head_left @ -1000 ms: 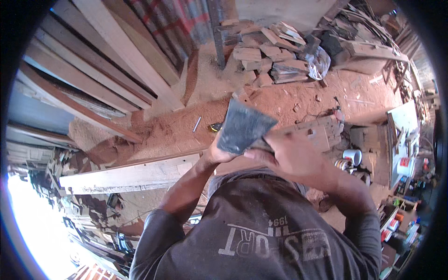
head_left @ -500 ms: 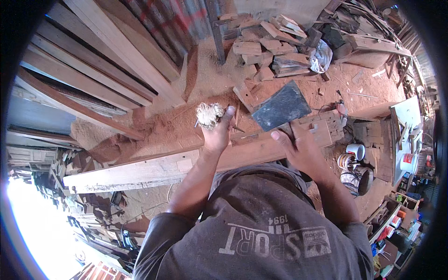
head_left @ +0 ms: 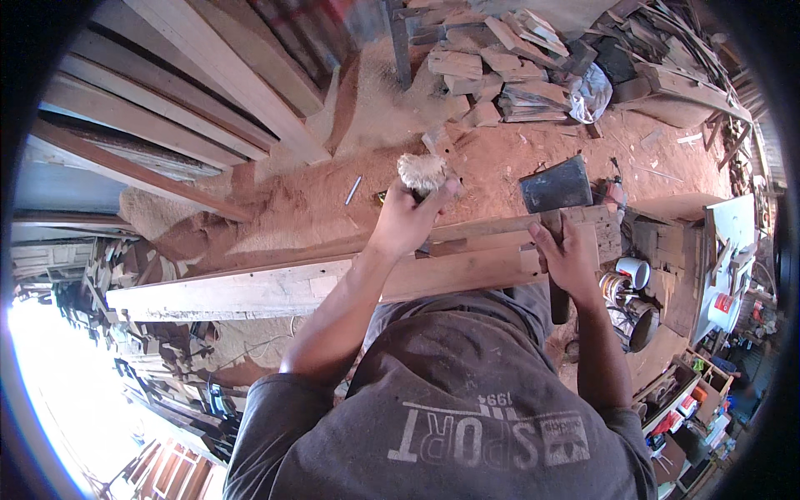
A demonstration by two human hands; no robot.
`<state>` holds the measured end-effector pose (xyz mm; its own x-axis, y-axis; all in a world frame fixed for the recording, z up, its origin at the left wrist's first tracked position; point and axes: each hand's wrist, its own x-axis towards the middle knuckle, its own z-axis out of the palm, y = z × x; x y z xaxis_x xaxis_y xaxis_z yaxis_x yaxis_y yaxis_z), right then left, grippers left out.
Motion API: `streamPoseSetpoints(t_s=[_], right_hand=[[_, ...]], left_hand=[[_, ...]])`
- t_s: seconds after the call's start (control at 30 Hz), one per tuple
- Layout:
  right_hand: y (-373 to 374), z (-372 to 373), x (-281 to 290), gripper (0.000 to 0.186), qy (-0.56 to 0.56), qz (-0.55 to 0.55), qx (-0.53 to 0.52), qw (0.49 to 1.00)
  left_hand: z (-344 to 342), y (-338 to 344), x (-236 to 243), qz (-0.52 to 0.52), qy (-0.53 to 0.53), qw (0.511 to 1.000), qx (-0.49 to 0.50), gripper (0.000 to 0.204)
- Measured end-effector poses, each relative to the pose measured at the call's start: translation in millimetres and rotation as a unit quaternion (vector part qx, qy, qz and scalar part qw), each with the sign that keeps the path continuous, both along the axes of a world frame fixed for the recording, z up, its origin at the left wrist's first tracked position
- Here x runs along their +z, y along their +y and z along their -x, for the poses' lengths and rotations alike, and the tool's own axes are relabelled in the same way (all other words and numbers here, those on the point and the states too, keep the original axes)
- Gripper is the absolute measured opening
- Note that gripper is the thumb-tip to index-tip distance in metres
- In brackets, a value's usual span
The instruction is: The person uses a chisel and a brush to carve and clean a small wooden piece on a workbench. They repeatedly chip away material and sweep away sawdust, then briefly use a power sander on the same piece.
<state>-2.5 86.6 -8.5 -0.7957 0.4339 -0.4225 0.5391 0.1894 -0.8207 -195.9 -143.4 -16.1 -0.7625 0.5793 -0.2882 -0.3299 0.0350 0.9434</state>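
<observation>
My left hand (head_left: 406, 218) is wrapped round a chisel (head_left: 422, 172), whose pale wooden handle end is splayed and frayed; its blade is mostly hidden below the hand. My right hand (head_left: 572, 260) grips the handle of a mallet (head_left: 554, 187) with a dark, broad, rectangular head, held over the right part of the beam. A long, pale wooden beam (head_left: 237, 290) lies across in front of my body. Dark cut-outs show in the beam near both hands. The chisel's top stands above the beam's far edge, apart from the mallet.
Sawdust covers the ground beyond the beam, with a thin pale stick (head_left: 353, 190) on it. Offcuts (head_left: 500, 71) are piled at the back. Tall planks (head_left: 225, 75) lean at the left. On the right are a white bucket (head_left: 635, 272), cans (head_left: 615, 288) and a wooden bench (head_left: 679, 275).
My left hand has moved right with the chisel. My right hand has shifted right, and the mallet head has swung right and away from the chisel, its handle now pointing toward my body.
</observation>
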Motion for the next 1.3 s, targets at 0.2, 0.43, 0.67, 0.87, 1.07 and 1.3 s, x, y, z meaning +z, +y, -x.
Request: streamPoseSetpoints(t_s=[0.2,0.43,0.67,0.87,1.07,1.3], right_hand=[[-2,17,1,0.032,-0.011,0.016,-0.008,1.000],[-6,27,8,0.025,-0.080,0.002,0.030,0.996],[6,-4,-46,0.026,0.038,-0.162,0.089,0.982],[5,3,-27,0.047,-0.098,-0.031,0.036,0.994],[3,-4,-45,0.030,-0.016,-0.065,0.026,0.997],[2,-7,-50,0.023,0.026,-0.051,0.003,0.998]], left_hand=[[21,13,-23,0.094,-0.015,0.992,0.084,0.025],[5,16,-37,0.125,0.109,0.976,0.140,0.020],[53,13,-23,-0.078,-0.208,0.944,0.245,0.012],[18,25,-39,0.078,-0.018,0.989,0.122,0.018],[23,28,-28,0.022,-0.085,0.977,0.192,0.016],[20,24,-30,0.025,-0.030,0.985,0.167,0.019]])
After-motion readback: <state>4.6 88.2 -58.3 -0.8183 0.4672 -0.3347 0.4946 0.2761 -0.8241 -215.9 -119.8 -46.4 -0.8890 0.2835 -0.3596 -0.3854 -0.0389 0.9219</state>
